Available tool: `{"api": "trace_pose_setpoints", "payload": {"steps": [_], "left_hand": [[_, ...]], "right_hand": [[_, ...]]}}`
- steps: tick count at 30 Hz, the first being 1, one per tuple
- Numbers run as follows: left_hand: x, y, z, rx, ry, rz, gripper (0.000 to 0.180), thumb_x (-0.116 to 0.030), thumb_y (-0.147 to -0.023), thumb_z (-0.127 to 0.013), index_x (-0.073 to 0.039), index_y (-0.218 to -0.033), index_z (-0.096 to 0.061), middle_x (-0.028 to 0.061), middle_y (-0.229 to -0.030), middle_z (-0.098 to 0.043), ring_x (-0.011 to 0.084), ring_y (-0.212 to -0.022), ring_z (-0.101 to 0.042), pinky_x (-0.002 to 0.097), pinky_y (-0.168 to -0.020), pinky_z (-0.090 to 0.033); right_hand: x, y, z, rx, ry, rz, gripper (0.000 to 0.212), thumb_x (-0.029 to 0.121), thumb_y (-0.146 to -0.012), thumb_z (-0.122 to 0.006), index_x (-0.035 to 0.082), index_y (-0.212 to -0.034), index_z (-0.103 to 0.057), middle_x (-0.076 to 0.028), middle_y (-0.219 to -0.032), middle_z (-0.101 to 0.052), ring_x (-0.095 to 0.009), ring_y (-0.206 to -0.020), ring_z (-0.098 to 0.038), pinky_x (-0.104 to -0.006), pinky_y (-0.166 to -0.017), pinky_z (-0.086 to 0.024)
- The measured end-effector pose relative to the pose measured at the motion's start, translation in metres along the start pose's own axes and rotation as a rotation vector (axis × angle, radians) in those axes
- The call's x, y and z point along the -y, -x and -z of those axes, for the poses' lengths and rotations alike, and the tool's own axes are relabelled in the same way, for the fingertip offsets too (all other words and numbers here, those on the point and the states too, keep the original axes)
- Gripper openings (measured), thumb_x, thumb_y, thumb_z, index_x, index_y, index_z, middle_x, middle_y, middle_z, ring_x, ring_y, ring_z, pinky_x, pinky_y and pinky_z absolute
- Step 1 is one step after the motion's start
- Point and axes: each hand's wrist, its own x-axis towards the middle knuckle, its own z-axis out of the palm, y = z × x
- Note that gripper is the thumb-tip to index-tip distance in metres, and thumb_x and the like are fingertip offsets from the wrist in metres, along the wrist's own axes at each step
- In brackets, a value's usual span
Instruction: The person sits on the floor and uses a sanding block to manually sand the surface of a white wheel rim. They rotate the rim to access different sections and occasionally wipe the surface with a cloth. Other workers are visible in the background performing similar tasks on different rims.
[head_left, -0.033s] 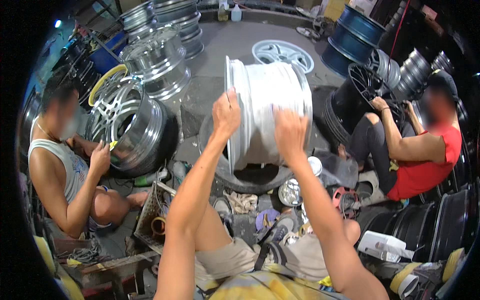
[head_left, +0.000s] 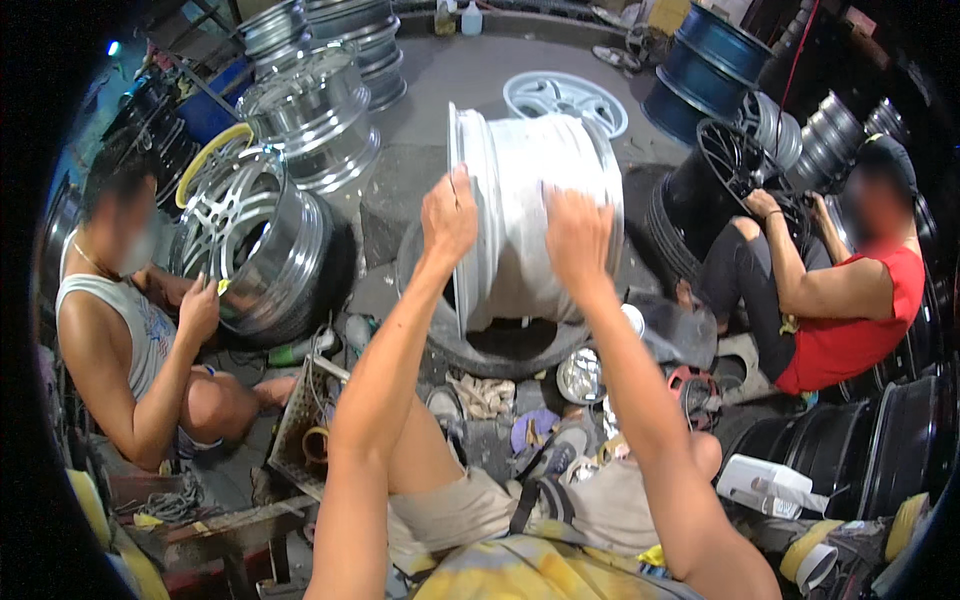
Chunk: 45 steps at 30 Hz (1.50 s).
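A silver wheel rim (head_left: 515, 240) stands on edge in front of me, resting on a dark tyre (head_left: 480, 358) that lies flat on the ground. My left hand (head_left: 449, 218) is closed around the lip of the rim on its left side. On the rim's pale outer barrel, toward the right, my right hand (head_left: 579, 235) presses down with curled fingers. Whatever may be under those fingers is hidden, and the hand is slightly blurred.
At left a person handles a polished rim (head_left: 300, 265); at right another works on a black rim (head_left: 715, 195). Behind lies a silver wheel face (head_left: 565, 100) near stacked chrome rims (head_left: 315, 110) and blue rims (head_left: 690, 75). A crate (head_left: 305, 425) stands by my left leg.
My right hand has slid a little farther up the barrel, away from me. The left hand keeps its hold on the lip. The whole view has shifted slightly.
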Motion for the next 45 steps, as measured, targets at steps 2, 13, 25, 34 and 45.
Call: {"api": "trace_pose_setpoints", "payload": {"steps": [2, 13, 25, 34, 45], "left_hand": [[0.002, 0.0, -0.006, 0.006, -0.02, -0.015, 0.055, -0.039, -0.11, -0.038, 0.005, -0.1, -0.068, 0.0342, -0.098, -0.068, 0.0542, -0.099, -0.064, 0.0575, -0.085, -0.048], [-0.003, -0.001, 0.005, 0.057, -0.077, 0.04, 0.063, -0.042, -0.111, -0.035, 0.007, -0.088, -0.068, 0.0332, -0.087, -0.069, 0.0528, -0.089, -0.067, 0.0577, -0.082, -0.049], [-0.005, -0.001, 0.008, 0.079, -0.074, 0.071, 0.062, -0.042, -0.111, -0.035, 0.008, -0.096, -0.07, 0.035, -0.091, -0.07, 0.0536, -0.094, -0.067, 0.0577, -0.086, -0.049], [-0.01, 0.001, 0.003, 0.058, -0.052, 0.078, 0.061, -0.041, -0.11, -0.036, 0.009, -0.093, -0.067, 0.0343, -0.088, -0.068, 0.0535, -0.09, -0.066, 0.0575, -0.085, -0.048], [0.0, 0.001, 0.002, 0.03, 0.014, 0.063, 0.059, -0.041, -0.11, -0.037, 0.008, -0.095, -0.067, 0.0351, -0.094, -0.068, 0.0548, -0.093, -0.064, 0.0586, -0.085, -0.047]], "right_hand": [[-0.01, -0.03, -0.006, 0.085, -0.02, -0.048, 0.017, 0.011, -0.094, -0.055, 0.011, -0.103, -0.069, -0.01, -0.088, -0.063, -0.032, -0.088, -0.063, -0.0489, -0.076, -0.039], [0.02, 0.204, 0.072, 0.469, -0.31, -0.067, 0.028, 0.008, -0.095, -0.064, 0.007, -0.122, -0.07, -0.01, -0.08, -0.056, -0.03, -0.08, -0.06, -0.0435, -0.071, -0.038], [0.074, 0.353, -0.007, 1.152, -0.271, -0.013, 0.06, 0.04, -0.088, -0.078, 0.013, -0.138, -0.059, -0.019, -0.109, -0.066, -0.036, -0.098, -0.071, -0.0473, -0.084, -0.056], [0.129, 0.363, -0.079, 1.052, -0.141, 0.078, 0.024, 0.019, -0.09, -0.062, 0.008, -0.108, -0.073, -0.013, -0.114, -0.064, -0.03, -0.104, -0.066, -0.0479, -0.092, -0.046], [0.086, 0.338, -0.02, 0.857, -0.985, -0.954, 0.047, 0.022, -0.093, -0.069, -0.001, -0.132, -0.058, -0.027, -0.123, -0.066, -0.046, -0.118, -0.064, -0.0461, -0.101, -0.05]]}}
